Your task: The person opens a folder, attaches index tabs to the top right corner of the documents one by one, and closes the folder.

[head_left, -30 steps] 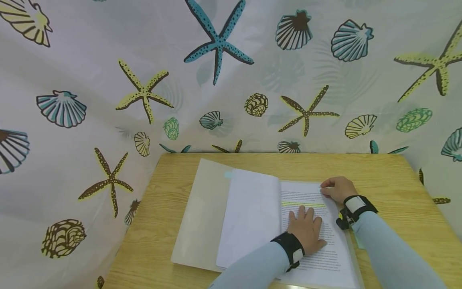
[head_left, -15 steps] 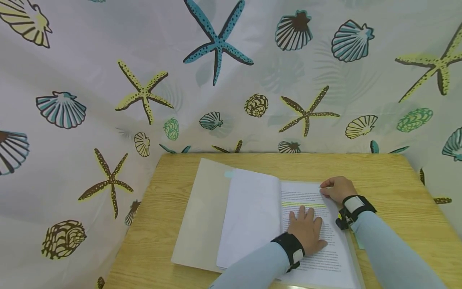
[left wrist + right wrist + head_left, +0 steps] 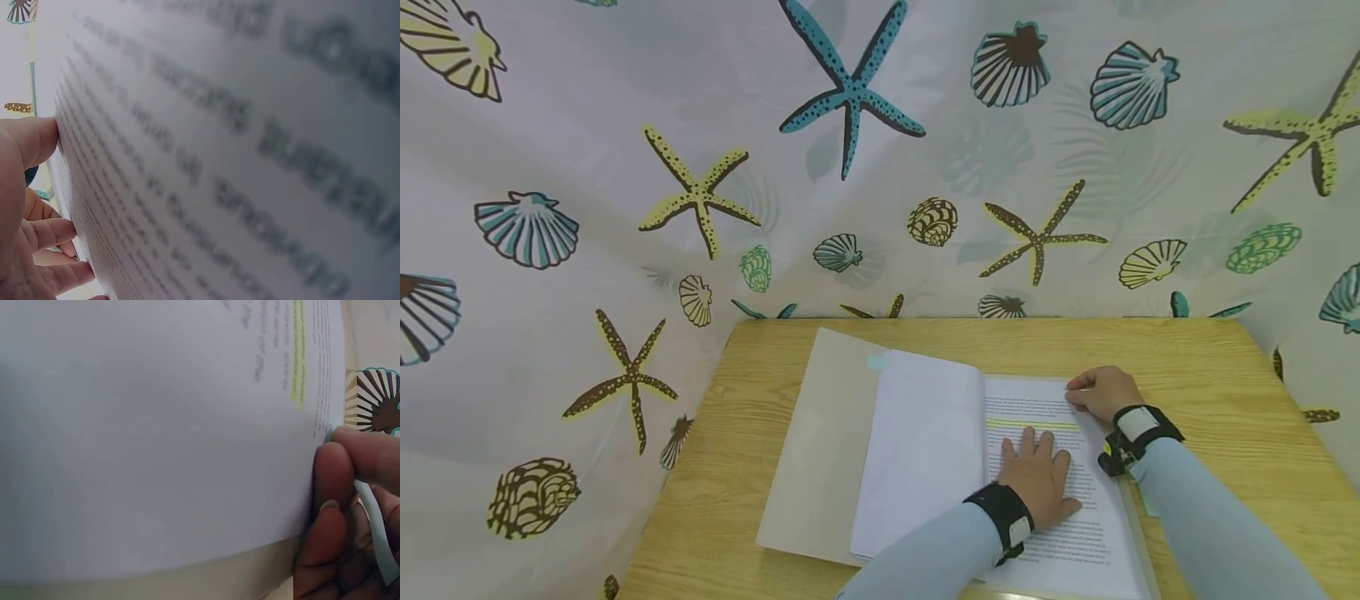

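A stack of printed pages in a cream folder [image 3: 820, 450] lies opened on the table. My left hand [image 3: 1037, 483] rests flat on the printed page [image 3: 1075, 550], fingers spread, below a yellow highlighted line [image 3: 1032, 425]. At the page's upper right corner, my right hand [image 3: 1105, 393] pinches a pale blue-green sticky tab [image 3: 377, 537] against the edge. Part of this strip trails out beneath the fingers in the right wrist view; its stuck end is mostly hidden by the fingertips. Blurred text fills the left wrist view beside the left fingers [image 3: 53, 232].
Turned-over white pages [image 3: 917, 450] lie on the folder's left side, with another pale blue tab [image 3: 876, 362] at their top. A pale green piece [image 3: 1148, 500] shows beside the folder under the right forearm. A shell-patterned curtain [image 3: 865, 208] stands behind the wooden table [image 3: 760, 375].
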Demonstrator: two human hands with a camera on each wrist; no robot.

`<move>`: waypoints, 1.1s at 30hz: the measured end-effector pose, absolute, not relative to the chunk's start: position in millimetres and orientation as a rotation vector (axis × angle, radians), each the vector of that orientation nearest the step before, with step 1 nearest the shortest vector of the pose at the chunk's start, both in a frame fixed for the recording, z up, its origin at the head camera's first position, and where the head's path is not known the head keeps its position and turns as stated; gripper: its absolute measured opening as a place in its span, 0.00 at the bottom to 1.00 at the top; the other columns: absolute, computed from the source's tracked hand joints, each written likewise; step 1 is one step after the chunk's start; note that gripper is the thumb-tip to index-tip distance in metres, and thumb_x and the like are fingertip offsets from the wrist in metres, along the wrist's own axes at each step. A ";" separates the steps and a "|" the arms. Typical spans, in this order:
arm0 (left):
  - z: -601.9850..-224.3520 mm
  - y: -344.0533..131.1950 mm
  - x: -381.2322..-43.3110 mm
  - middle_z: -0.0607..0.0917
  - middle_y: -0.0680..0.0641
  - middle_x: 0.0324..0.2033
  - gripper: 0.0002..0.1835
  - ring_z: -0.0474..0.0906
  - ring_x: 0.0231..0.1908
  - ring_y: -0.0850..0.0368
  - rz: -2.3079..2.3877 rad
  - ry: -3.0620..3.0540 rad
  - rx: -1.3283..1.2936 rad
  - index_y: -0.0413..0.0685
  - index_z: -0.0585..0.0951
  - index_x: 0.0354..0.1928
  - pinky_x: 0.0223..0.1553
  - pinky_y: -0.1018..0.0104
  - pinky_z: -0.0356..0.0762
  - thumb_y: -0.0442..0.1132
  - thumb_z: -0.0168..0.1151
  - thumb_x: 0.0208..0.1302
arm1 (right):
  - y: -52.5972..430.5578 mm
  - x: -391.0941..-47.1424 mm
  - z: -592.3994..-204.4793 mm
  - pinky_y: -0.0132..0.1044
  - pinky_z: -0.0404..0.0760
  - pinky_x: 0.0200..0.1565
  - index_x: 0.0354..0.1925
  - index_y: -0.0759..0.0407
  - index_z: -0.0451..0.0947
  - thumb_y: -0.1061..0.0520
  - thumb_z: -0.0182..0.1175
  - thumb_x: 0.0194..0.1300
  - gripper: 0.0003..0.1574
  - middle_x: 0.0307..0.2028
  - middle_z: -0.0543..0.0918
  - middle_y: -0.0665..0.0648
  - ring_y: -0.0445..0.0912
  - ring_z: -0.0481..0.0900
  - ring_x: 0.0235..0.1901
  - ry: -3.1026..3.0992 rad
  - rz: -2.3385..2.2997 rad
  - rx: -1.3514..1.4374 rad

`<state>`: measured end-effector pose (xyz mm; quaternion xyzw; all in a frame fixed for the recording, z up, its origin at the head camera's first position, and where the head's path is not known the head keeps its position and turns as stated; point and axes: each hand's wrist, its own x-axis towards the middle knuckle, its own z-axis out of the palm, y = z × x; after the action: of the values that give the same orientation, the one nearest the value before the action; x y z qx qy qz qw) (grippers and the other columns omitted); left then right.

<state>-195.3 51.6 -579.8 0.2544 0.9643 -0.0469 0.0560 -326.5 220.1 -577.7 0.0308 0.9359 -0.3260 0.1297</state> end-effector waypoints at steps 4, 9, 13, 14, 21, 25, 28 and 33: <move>-578.4 52.0 -195.8 0.66 0.52 0.64 0.35 0.57 0.66 0.48 -0.133 2.926 0.770 0.64 0.71 0.60 0.60 0.45 0.65 0.74 0.51 0.57 | 221.8 -328.9 -580.4 0.37 0.72 0.30 0.42 0.63 0.83 0.54 0.66 0.60 0.15 0.30 0.85 0.56 0.49 0.79 0.30 2.717 -0.948 0.106; -581.0 54.1 -198.5 0.65 0.52 0.65 0.35 0.56 0.67 0.47 -0.134 2.920 0.757 0.65 0.70 0.61 0.60 0.44 0.64 0.74 0.51 0.57 | 223.0 -331.8 -582.0 0.37 0.72 0.31 0.43 0.63 0.84 0.54 0.66 0.61 0.15 0.30 0.86 0.55 0.50 0.79 0.31 2.721 -0.940 0.113; -583.4 55.6 -201.4 0.64 0.51 0.65 0.35 0.56 0.68 0.47 -0.141 2.922 0.755 0.64 0.69 0.62 0.60 0.44 0.64 0.74 0.50 0.58 | 222.5 -333.2 -581.5 0.38 0.71 0.30 0.42 0.63 0.84 0.54 0.66 0.60 0.15 0.29 0.86 0.55 0.50 0.79 0.31 2.726 -0.940 0.119; -583.9 55.8 -202.1 0.64 0.51 0.65 0.35 0.56 0.68 0.47 -0.140 2.925 0.754 0.64 0.70 0.62 0.60 0.44 0.64 0.74 0.50 0.58 | 222.2 -333.3 -581.0 0.38 0.71 0.30 0.42 0.63 0.84 0.54 0.67 0.60 0.15 0.29 0.86 0.55 0.50 0.79 0.31 2.728 -0.941 0.118; -586.5 57.1 -204.8 0.65 0.51 0.65 0.35 0.57 0.67 0.47 -0.139 2.941 0.747 0.65 0.70 0.61 0.60 0.44 0.64 0.74 0.50 0.57 | 221.3 -334.8 -578.8 0.38 0.71 0.30 0.42 0.63 0.84 0.54 0.67 0.60 0.16 0.29 0.86 0.55 0.50 0.78 0.31 2.727 -0.942 0.111; -585.6 57.8 -205.8 0.65 0.52 0.66 0.35 0.56 0.67 0.47 -0.138 2.938 0.737 0.65 0.70 0.61 0.60 0.44 0.64 0.74 0.50 0.57 | 221.5 -336.7 -579.3 0.38 0.71 0.30 0.42 0.63 0.84 0.54 0.67 0.60 0.16 0.28 0.86 0.55 0.49 0.78 0.31 2.728 -0.939 0.102; -584.2 58.4 -206.7 0.64 0.51 0.66 0.35 0.56 0.67 0.47 -0.133 2.933 0.736 0.65 0.70 0.61 0.60 0.44 0.64 0.74 0.50 0.57 | 222.2 -338.5 -579.8 0.37 0.71 0.30 0.42 0.63 0.84 0.54 0.67 0.60 0.15 0.28 0.86 0.55 0.49 0.78 0.30 2.732 -0.937 0.096; -580.8 58.8 -207.4 0.64 0.51 0.66 0.35 0.56 0.68 0.47 -0.128 2.931 0.739 0.64 0.70 0.61 0.60 0.44 0.64 0.74 0.50 0.57 | 222.7 -340.8 -578.8 0.37 0.71 0.29 0.41 0.63 0.84 0.54 0.67 0.60 0.15 0.28 0.85 0.55 0.50 0.78 0.30 2.738 -0.935 0.096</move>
<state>-207.4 58.8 -580.8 0.2440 0.9671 -0.0422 0.0581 -340.8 222.7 -578.8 0.0330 0.9386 -0.3205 0.1231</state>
